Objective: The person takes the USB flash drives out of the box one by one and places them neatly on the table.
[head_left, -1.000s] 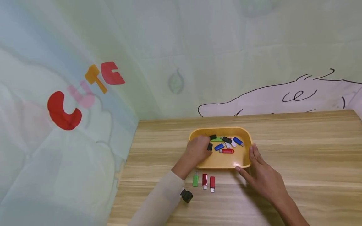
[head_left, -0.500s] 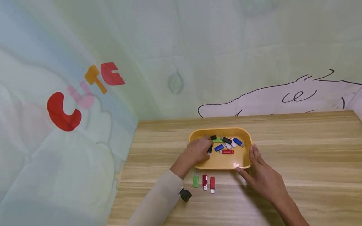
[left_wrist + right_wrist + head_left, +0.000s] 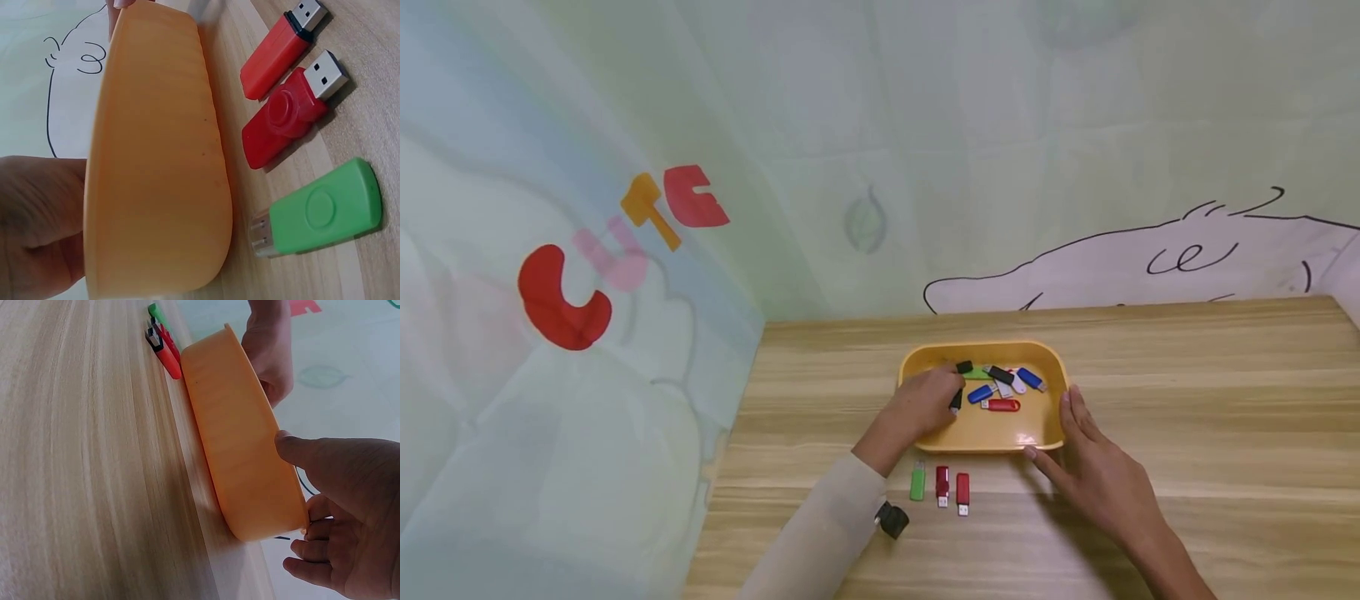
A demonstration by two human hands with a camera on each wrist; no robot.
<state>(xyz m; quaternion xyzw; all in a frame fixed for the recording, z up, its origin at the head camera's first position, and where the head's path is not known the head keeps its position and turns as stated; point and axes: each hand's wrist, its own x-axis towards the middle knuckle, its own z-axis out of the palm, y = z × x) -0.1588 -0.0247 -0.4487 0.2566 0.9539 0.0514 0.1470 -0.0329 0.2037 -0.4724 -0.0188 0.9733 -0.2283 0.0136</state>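
Note:
My left hand (image 3: 927, 402) reaches over the left side of a yellow plastic tray (image 3: 981, 436), its fingertips pinching a black USB stick (image 3: 956, 402) low inside. In the left wrist view the tray's wall hides those fingers. My right hand (image 3: 1108, 483) holds the tray's near right corner, thumb on the front rim and fingers along the right side. Inside the tray lie a red USB stick (image 3: 1002, 405), two blue ones, a black USB stick (image 3: 999, 374), white ones and a green one, partly overlapping.
On the wooden table (image 3: 1210, 392) before the tray, a green USB stick (image 3: 325, 206), a dark red USB stick (image 3: 284, 119) and a brighter red USB stick (image 3: 275, 59) lie side by side. A printed cloth wall (image 3: 850, 125) rises behind the table.
My left fingers have shifted slightly in the tray, and more of the black USB stick at their tips shows, its connector pointing towards me. The right hand stays on the tray's corner.

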